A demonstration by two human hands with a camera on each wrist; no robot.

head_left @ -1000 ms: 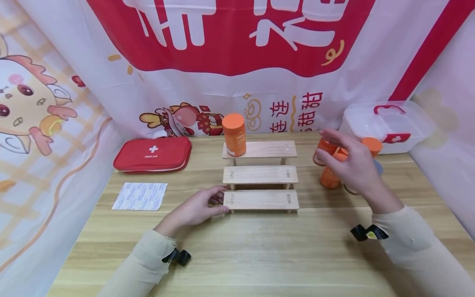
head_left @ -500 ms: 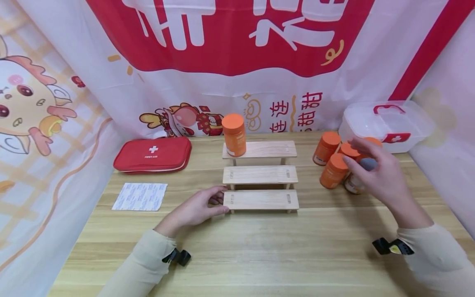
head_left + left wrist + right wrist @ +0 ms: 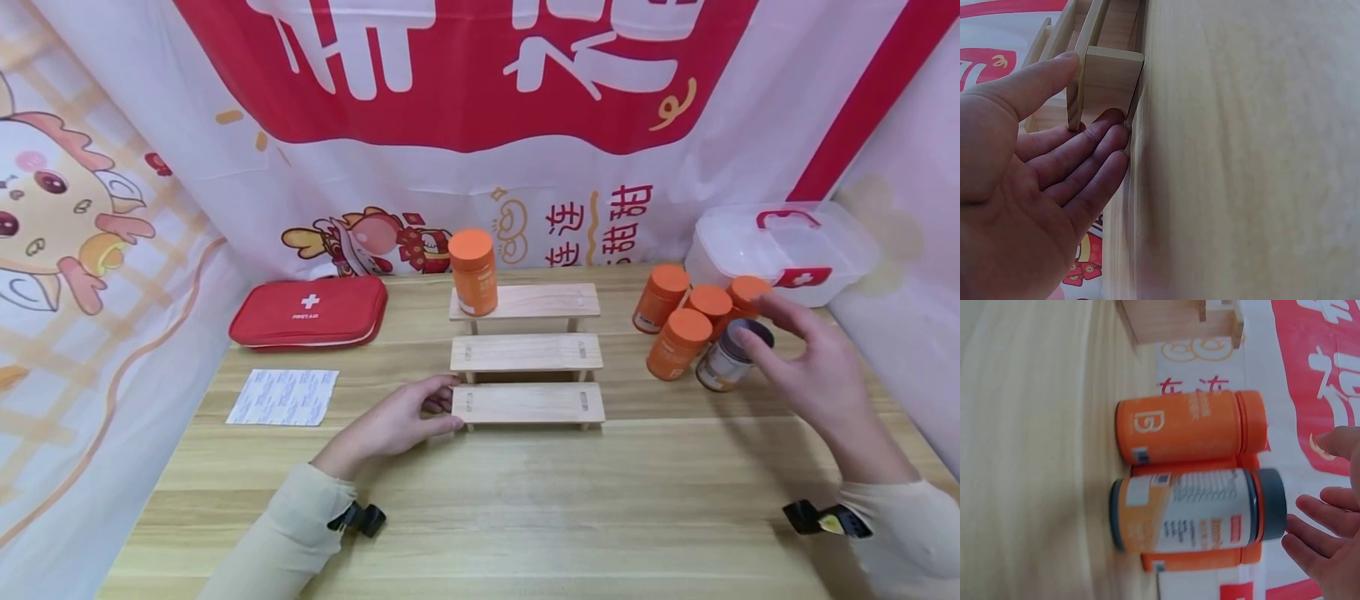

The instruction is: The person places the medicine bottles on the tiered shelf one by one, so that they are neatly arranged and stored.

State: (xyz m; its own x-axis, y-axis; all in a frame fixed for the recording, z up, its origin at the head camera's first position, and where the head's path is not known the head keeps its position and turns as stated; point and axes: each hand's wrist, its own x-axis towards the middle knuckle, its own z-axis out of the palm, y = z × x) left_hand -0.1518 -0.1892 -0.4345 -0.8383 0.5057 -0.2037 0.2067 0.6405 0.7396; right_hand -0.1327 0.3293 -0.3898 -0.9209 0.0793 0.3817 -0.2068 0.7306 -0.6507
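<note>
A three-tier wooden step rack (image 3: 527,403) stands mid-table. My left hand (image 3: 401,417) grips the left end of its lowest step, thumb at the front corner and index finger at the back one; the left wrist view shows the other fingers stretched beside the step's leg. An orange pill bottle (image 3: 474,275) stands at the left of the top step. At the right, my right hand (image 3: 821,383) hovers with parted fingers around the dark lid of a white-and-orange bottle (image 3: 723,365). In the right wrist view, the fingertips are beside that bottle's lid (image 3: 1271,503). Several orange bottles (image 3: 678,343) cluster against it.
A clear first-aid box (image 3: 810,250) with a red handle stands behind the bottles. On the left lie a red first-aid pouch (image 3: 309,312) and a white printed packet (image 3: 283,397). Printed cloth (image 3: 420,175) hangs behind and beside the table.
My right hand has moved right and toward me, from over the orange bottles to the dark-lidded one, uncovering the group. The left hand stays at the rack.
</note>
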